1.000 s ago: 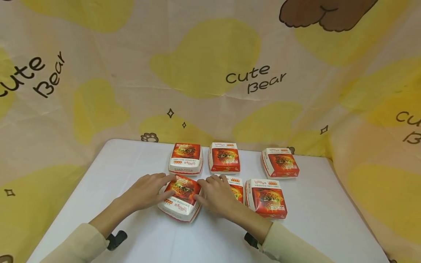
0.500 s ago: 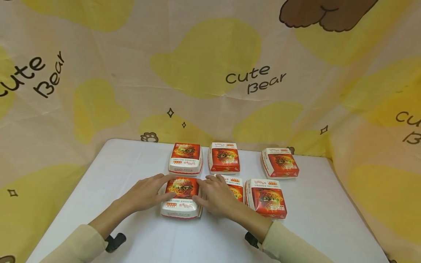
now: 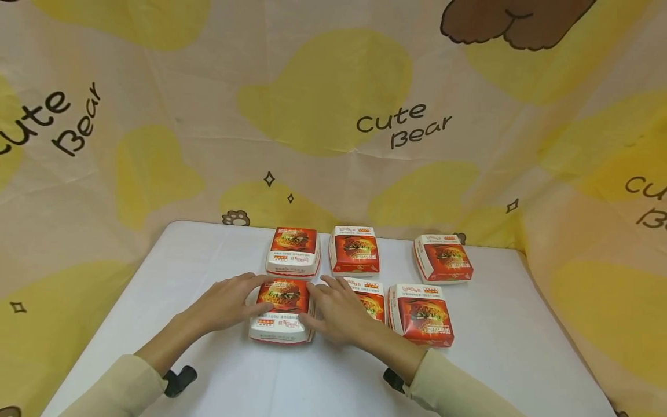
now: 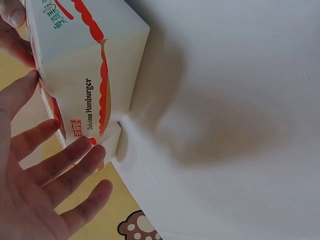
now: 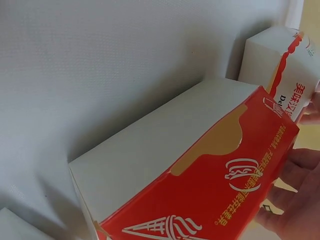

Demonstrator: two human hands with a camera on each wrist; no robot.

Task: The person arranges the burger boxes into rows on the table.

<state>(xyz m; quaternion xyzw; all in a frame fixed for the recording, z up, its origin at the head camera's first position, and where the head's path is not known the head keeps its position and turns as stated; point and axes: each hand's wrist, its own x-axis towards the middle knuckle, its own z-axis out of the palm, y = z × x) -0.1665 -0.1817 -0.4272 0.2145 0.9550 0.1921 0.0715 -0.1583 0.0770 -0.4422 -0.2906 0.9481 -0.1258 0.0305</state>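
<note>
In the head view, a red-and-white hamburger box [image 3: 281, 330] sits at the front left of the group, between both hands. My left hand [image 3: 229, 304] is at its left side, thumb and index finger reaching onto the lid. The left wrist view shows that hand's fingers spread and fairly straight, the thumb tip at the lid's edge of the hamburger box [image 4: 75, 75]. From the right, my right hand [image 3: 339, 313] touches the same box with index finger and thumb. Its other fingers extend over a neighbouring hamburger box [image 3: 372, 301], partly hiding it.
Two boxes stand behind: a back-left box [image 3: 293, 255] and a back-middle box [image 3: 355, 249]. On the right are a back-right box [image 3: 445, 258] and a front-right box [image 3: 422, 315]. A white table [image 3: 208, 376] carries them all, backed by a patterned cloth [image 3: 312, 87].
The front-left box has turned from a slant to lie square with the one behind, then slid slightly left. Both hands moved slightly left with it. The other boxes stayed put.
</note>
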